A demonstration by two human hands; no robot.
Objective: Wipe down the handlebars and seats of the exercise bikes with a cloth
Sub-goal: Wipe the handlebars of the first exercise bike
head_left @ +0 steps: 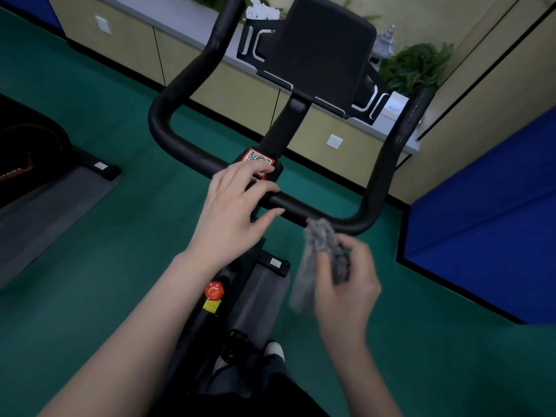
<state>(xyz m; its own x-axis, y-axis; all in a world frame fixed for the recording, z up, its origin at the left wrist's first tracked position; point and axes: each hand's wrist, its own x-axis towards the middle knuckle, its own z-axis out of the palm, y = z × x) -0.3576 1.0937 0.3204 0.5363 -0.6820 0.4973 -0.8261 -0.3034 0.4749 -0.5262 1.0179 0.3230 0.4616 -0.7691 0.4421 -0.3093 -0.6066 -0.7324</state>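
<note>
The person stands at the near end of an exercise bike, looking down over its black handlebar (316, 210); the right hand (346, 284) grips a bunched grey cloth (319, 239), fingers curled round it, with a loose tail hanging below the palm. The cloth's upper end meets the crossbar just left of its right-hand bend; the blur there makes it hard to say whether it presses on the bar or only brushes it.

The left hand (231, 212) is relaxed and grasps nothing; its fingers lie spread over the middle of the crossbar beside the sticker (258, 158) with the square code, and whether they rest on the bar or hover just above it I cannot tell.

The relation that matters: the crossbar runs from far left to near right, and the part to be wiped lies just beyond the right hand, on its far side; from the bend the right grip climbs away toward the far wall. The right hand, with the cloth, is much the nearer to that stretch; a wipe would likely follow the bar's long axis, either leftward toward the left hand or round the bend and up the grip.

The seat is out of view; I judge the work to be at the handlebar stage. Part of a second machine (27, 152) stands at the far left on the green floor (120, 236).
</note>
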